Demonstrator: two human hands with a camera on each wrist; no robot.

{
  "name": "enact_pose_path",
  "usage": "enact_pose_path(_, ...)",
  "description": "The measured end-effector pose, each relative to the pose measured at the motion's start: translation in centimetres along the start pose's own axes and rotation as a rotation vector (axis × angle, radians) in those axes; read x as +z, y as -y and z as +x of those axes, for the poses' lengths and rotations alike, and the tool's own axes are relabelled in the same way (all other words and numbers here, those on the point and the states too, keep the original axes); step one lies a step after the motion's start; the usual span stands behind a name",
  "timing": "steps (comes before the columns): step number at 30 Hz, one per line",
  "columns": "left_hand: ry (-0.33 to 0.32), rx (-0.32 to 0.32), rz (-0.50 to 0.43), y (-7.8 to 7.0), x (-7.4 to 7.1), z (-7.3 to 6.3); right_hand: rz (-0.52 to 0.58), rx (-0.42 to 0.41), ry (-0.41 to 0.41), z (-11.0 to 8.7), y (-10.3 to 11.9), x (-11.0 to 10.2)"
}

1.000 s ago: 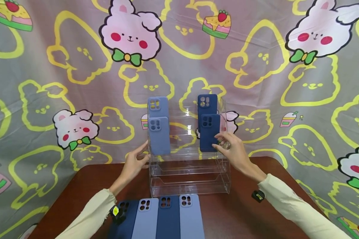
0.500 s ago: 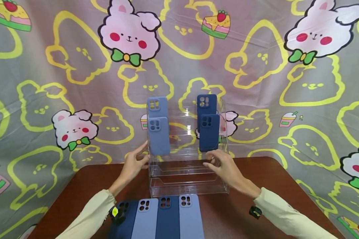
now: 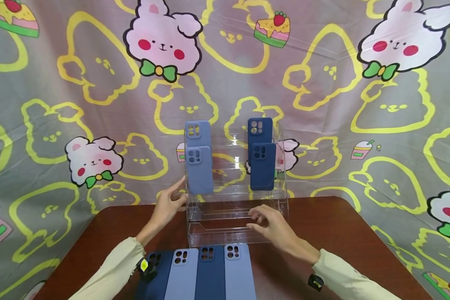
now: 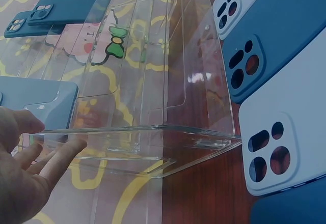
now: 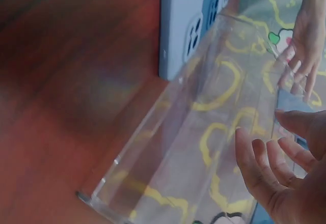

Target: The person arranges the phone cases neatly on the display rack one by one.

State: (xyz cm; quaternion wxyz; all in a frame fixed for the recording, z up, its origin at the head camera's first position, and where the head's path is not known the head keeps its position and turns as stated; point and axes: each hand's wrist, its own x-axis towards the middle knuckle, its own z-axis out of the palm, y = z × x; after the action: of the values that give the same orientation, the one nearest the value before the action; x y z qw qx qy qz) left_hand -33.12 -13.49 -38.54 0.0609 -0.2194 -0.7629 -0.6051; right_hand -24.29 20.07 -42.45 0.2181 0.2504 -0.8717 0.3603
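Observation:
A clear tiered display rack [image 3: 234, 238] stands upright on the table. Two light-blue phone cases [image 3: 200, 177] lean one before the other on its left side, two dark-blue phone cases [image 3: 263, 173] on its right. My left hand [image 3: 167, 207] rests at the rack's left side, fingertips along the side wall and thumb near its front edge; the left wrist view shows the fingers [image 4: 58, 163] beside that clear wall. Holding nothing, my right hand [image 3: 275, 227] hovers before the lower tiers, its fingers loosely bent. In the right wrist view its fingers [image 5: 244, 152] overlap the clear tiers.
Several phone cases, alternating dark and light blue [image 3: 240, 275], lie side by side on the brown table [image 3: 307, 271] before the rack. A patterned curtain [image 3: 225, 83] hangs behind. Each wrist carries a small black device [image 3: 316, 282].
My right hand has left the lower dark-blue case and come down and slightly left, in front of the lower tiers. My left hand stays at the rack's side.

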Motion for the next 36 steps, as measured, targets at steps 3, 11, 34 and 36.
enact_pose_path(3, 0.004, 0.0, 0.007, -0.1, 0.0, 0.0, 0.01, 0.002, 0.028, -0.4, 0.0, 0.6)
enact_pose_path(11, 0.001, -0.011, 0.021, -0.1, 0.0, -0.1, 0.061, 0.084, 0.275, -1.5, 0.1, 1.5)
enact_pose_path(34, 0.009, 0.002, 0.012, 0.0, 0.0, -0.1, 0.141, 0.415, 0.623, -3.9, 1.7, 2.7)
enact_pose_path(36, 0.009, -0.004, 0.014, 0.0, -0.2, -0.1, 0.178, 0.388, 0.608, -3.9, 1.3, 2.7)
